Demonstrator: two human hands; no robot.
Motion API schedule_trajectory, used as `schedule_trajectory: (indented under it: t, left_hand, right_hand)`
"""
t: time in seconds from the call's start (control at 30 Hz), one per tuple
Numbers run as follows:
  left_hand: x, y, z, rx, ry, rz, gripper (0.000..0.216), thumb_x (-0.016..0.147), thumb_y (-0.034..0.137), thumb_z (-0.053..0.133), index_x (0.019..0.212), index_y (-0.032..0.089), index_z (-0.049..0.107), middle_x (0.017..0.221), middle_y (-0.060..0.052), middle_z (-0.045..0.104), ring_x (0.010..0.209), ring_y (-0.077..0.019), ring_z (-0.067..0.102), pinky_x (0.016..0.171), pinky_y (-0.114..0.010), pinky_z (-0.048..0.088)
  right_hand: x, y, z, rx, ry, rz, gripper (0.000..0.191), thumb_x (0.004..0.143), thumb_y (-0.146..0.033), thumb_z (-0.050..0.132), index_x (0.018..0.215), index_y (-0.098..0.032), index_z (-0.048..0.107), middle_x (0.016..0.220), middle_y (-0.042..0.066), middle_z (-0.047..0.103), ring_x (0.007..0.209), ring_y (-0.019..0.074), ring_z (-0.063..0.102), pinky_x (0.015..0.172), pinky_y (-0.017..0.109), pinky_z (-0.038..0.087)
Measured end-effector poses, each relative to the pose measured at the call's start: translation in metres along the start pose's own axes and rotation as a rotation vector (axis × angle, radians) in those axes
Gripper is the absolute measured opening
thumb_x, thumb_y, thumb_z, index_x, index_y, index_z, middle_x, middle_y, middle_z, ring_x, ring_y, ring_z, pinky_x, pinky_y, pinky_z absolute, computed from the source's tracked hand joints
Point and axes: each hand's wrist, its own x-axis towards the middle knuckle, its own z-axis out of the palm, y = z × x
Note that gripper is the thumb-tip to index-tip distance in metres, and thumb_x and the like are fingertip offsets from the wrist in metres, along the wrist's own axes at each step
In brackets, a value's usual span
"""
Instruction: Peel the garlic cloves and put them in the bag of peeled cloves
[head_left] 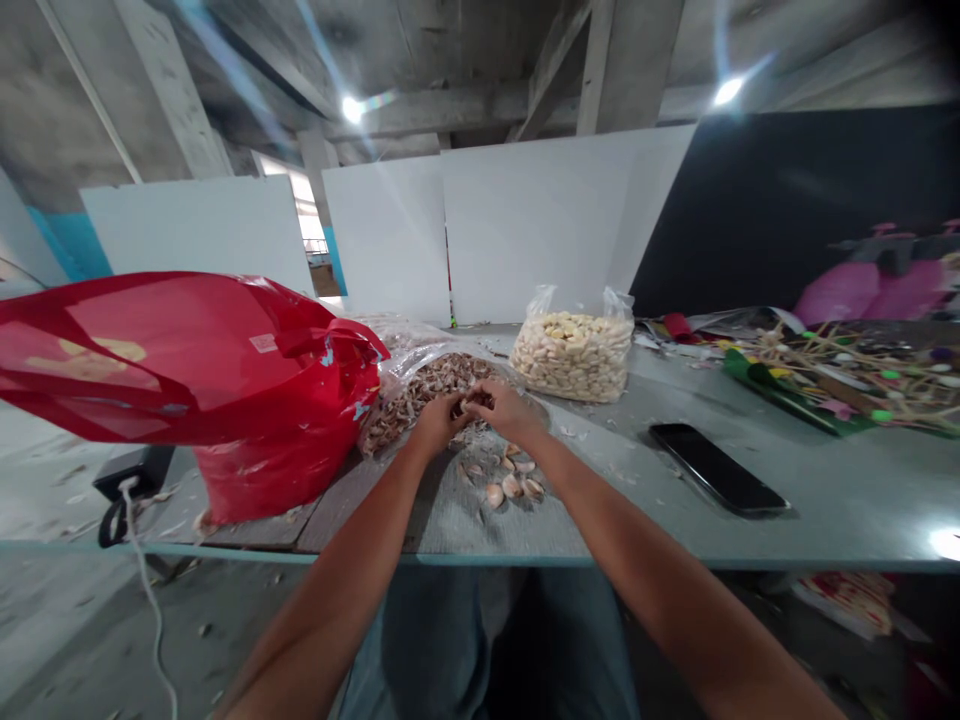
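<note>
My left hand (437,420) and my right hand (508,410) meet above the table, fingertips closed together around a small garlic clove, mostly hidden by the fingers. Just beyond them lies a heap of brown garlic skins (450,375) in an opened clear plastic bag. Several unpeeled garlic cloves (512,486) are scattered on the board in front of my hands. Behind my right hand stands a clear bag of pale peeled cloves (574,360), filled nearly to its top.
A big red plastic bag (277,470) stands at the left, beside a black adapter (135,470) with a white cable. A black phone (716,468) lies on the table at the right. Farther right are craft sticks on green sheets (780,395) and pink bottles (840,293).
</note>
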Motion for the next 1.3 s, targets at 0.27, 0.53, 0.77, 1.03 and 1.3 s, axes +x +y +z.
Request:
schedule_trajectory:
  t: [0.27,0.53,0.77,1.03,1.3]
  left_hand:
    - [-0.001,0.003,-0.004,0.103,-0.072,0.038,0.031,0.083,0.042,0.057,0.096,0.014,0.067,0.077,-0.006,0.068,0.068,-0.0157,0.058,0.06,-0.023,0.035]
    - [-0.002,0.004,-0.002,-0.31,0.04,-0.098,0.034,0.082,0.048,0.056,0.082,0.014,0.065,0.057,0.001,0.056,0.048,-0.0103,0.049,0.048,-0.021,0.036]
    - [0.003,0.001,0.003,-0.724,0.142,-0.144,0.042,0.076,0.054,0.061,0.085,0.013,0.062,0.061,0.001,0.058,0.041,-0.0081,0.048,0.042,-0.021,0.038]
    - [0.004,0.003,0.003,-0.747,0.157,-0.129,0.055,0.072,0.046,0.069,0.115,0.013,0.062,0.063,0.004,0.056,0.042,-0.0072,0.047,0.042,-0.02,0.038]
    - [0.003,0.003,0.003,-0.674,0.091,-0.102,0.049,0.071,0.038,0.07,0.113,0.013,0.065,0.065,0.002,0.059,0.043,-0.0071,0.047,0.043,-0.02,0.038]
  right_hand:
    - [0.002,0.005,-0.004,-0.024,-0.058,-0.014,0.01,0.077,-0.026,0.063,0.078,-0.017,0.061,0.071,0.0,0.058,0.067,0.0135,0.05,0.065,0.027,0.038]
    - [0.001,-0.004,-0.005,-0.051,0.026,-0.044,0.014,0.083,-0.031,0.053,0.078,-0.018,0.055,0.075,0.001,0.056,0.073,0.015,0.05,0.069,0.028,0.04]
    - [0.011,0.019,-0.009,0.199,0.287,0.154,0.021,0.084,-0.042,0.048,0.082,-0.021,0.049,0.068,-0.002,0.051,0.055,0.0125,0.047,0.053,0.025,0.041]
    - [0.006,0.014,-0.012,0.047,0.241,0.055,0.025,0.082,-0.032,0.052,0.097,-0.016,0.064,0.083,0.004,0.066,0.073,0.0163,0.059,0.07,0.03,0.046]
    - [0.005,0.006,-0.005,0.116,0.069,0.027,0.022,0.077,-0.037,0.062,0.083,-0.016,0.061,0.072,0.0,0.06,0.067,0.0129,0.053,0.063,0.026,0.042]
